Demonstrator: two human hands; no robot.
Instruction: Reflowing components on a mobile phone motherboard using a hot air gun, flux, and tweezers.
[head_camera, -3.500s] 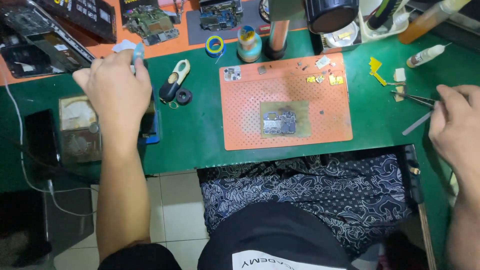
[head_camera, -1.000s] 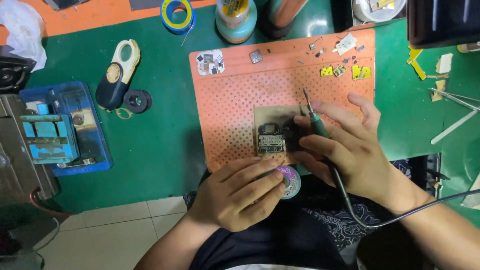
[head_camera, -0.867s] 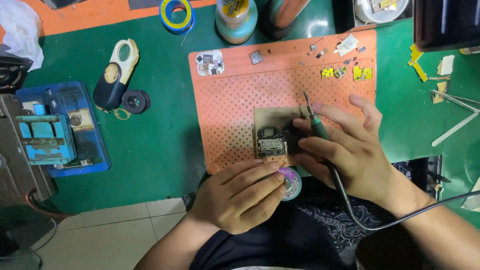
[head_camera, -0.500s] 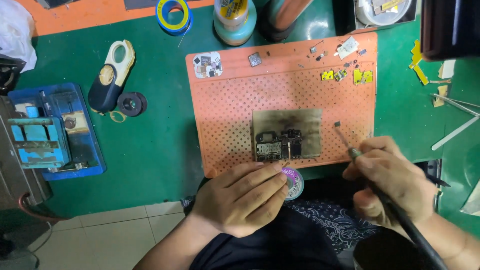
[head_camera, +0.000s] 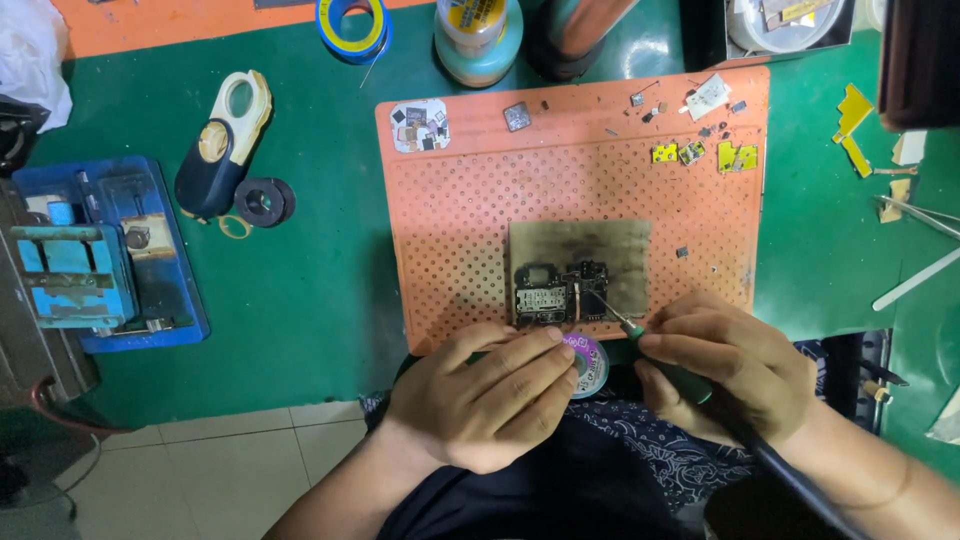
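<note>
A small dark circuit board (head_camera: 555, 292) lies on a scorched tan plate (head_camera: 590, 245) near the front edge of an orange perforated mat (head_camera: 470, 210). My right hand (head_camera: 740, 365) grips a soldering iron with a green handle (head_camera: 672, 368). Its thin tip touches the board's right part. My left hand (head_camera: 480, 395) rests at the mat's front edge, fingers curled on a small round spool with a purple label (head_camera: 587, 362), just below the board.
A blue clamp fixture (head_camera: 100, 255) stands at the left. A white and dark loupe (head_camera: 222, 145), a black ring (head_camera: 263, 201), a tape roll (head_camera: 355, 22) and a teal bottle (head_camera: 478, 35) lie behind. Tiny chips (head_camera: 700, 152) dot the mat; tweezers (head_camera: 915, 212) lie right.
My right hand pulled the iron off the board to the right, then brought it back left so the tip touches the board again. My left hand stayed on the spool.
</note>
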